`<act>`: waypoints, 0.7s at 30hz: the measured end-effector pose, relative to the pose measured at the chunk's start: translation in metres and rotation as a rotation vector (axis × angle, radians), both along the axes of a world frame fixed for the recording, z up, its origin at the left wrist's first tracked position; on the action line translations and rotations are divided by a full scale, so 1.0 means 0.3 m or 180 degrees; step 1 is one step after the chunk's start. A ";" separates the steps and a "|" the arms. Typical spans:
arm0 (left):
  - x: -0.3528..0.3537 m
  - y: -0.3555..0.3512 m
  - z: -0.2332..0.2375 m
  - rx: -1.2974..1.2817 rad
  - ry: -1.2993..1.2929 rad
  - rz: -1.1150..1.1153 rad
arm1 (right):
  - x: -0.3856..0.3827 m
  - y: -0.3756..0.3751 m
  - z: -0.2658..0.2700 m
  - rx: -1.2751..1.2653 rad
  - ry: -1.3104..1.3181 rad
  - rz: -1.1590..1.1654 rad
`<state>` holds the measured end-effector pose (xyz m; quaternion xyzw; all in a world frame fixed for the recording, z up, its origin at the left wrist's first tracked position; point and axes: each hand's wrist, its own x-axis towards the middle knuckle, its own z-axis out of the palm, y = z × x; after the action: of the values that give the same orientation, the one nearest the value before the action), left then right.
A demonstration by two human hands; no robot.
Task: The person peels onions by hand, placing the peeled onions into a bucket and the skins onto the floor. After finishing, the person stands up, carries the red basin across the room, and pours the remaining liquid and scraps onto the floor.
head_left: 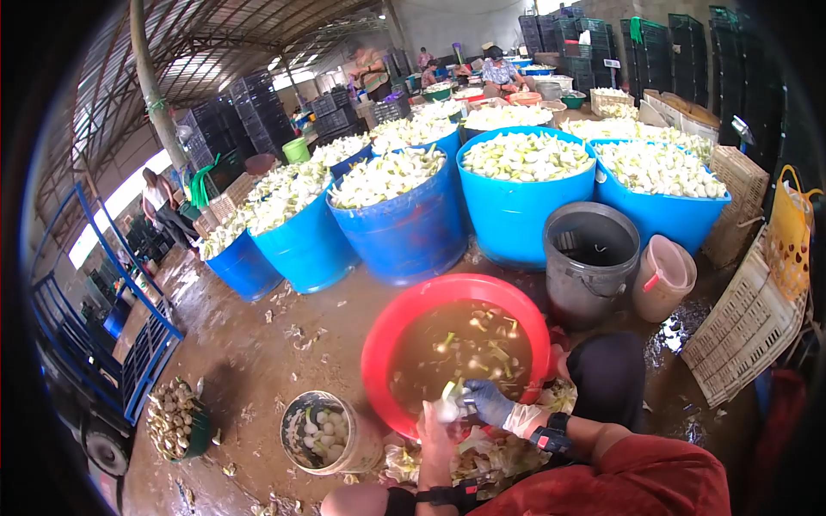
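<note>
Over the near edge of a red basin [385,324] of brown water, my bare left hand [435,437] has its fingers raised against a pale bulb [451,402]. My right hand [489,402], in a blue-grey glove, is closed on the bulb's green-white top from the right. The grip of the left fingers is partly blurred. Several white bulbs with green stems [496,353] float in the basin. A dirty white bucket [366,440] with peeled bulbs inside stands left of my left hand. Peelings [413,460] lie below the basin.
Blue tubs [516,206] heaped with bulbs stand ahead. A dark bucket [581,288] and a pink bucket [651,297] are right of the basin; a green container [200,433] of bulbs is at left. Crates [744,322] lean at right. Several people are farther back.
</note>
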<state>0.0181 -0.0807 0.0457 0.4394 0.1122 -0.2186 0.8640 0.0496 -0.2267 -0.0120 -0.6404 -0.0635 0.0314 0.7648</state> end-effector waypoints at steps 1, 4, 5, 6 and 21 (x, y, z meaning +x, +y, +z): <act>-0.020 -0.013 0.010 0.0544 -0.0618 0.0500 | 0.003 0.013 0.010 0.0528 0.0558 -0.0056; -0.007 0.005 -0.054 0.1330 -0.1349 0.1080 | -0.014 0.029 0.099 -0.0014 0.0201 0.0061; -0.005 0.023 -0.095 0.1582 -0.1476 0.1169 | -0.026 0.031 0.141 -0.0861 -0.0279 0.0128; -0.017 0.018 -0.058 0.1338 -0.1230 0.1297 | -0.051 0.049 0.217 0.0422 0.0516 0.0398; -0.135 0.164 -0.015 0.0162 -0.1635 0.1003 | -0.079 0.074 0.183 -0.0944 -0.0473 0.0858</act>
<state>-0.0224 -0.0315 0.0410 0.4790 -0.0378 0.0393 0.8761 0.0258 -0.2047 0.0428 -0.7321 -0.1995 0.0951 0.6443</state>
